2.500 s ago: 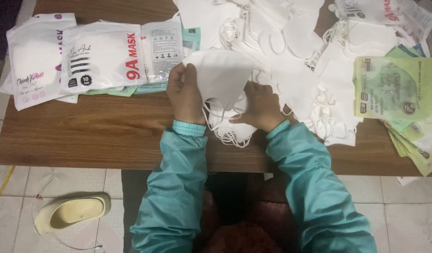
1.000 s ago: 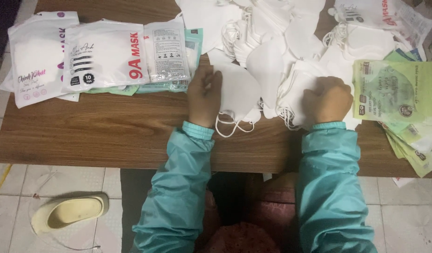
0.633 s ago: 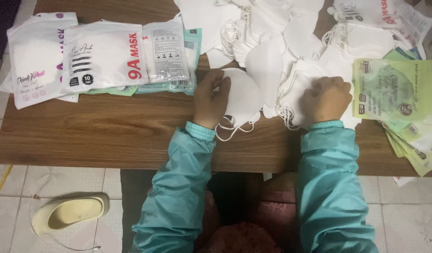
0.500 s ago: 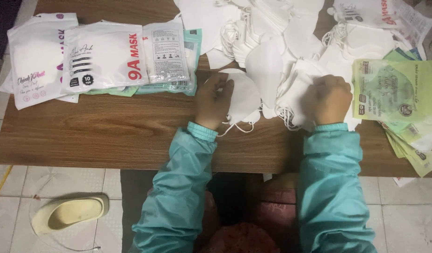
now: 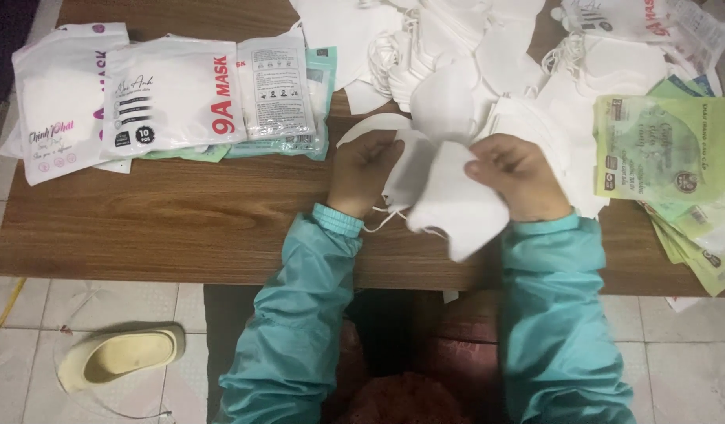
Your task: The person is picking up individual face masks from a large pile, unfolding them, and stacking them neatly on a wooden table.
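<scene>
My left hand [image 5: 364, 169] rests on a small stack of white face masks [image 5: 406, 161] on the brown wooden table [image 5: 182, 224], fingers curled over its left edge. My right hand [image 5: 518, 174] pinches another white mask [image 5: 457, 206] and holds it just right of that stack, its lower corner hanging over the table's front edge. A large heap of loose white masks [image 5: 472, 55] lies right behind both hands. Both arms wear teal sleeves.
Sealed white mask packets [image 5: 170, 94] lie at the left of the table, over teal ones. Green flat packets [image 5: 677, 157] are stacked at the right. A pale slipper [image 5: 115, 357] sits on the tiled floor at lower left.
My right hand has lifted a mask from the pile at the right and brought it left toward the stack. The left hand has stayed on the stack.
</scene>
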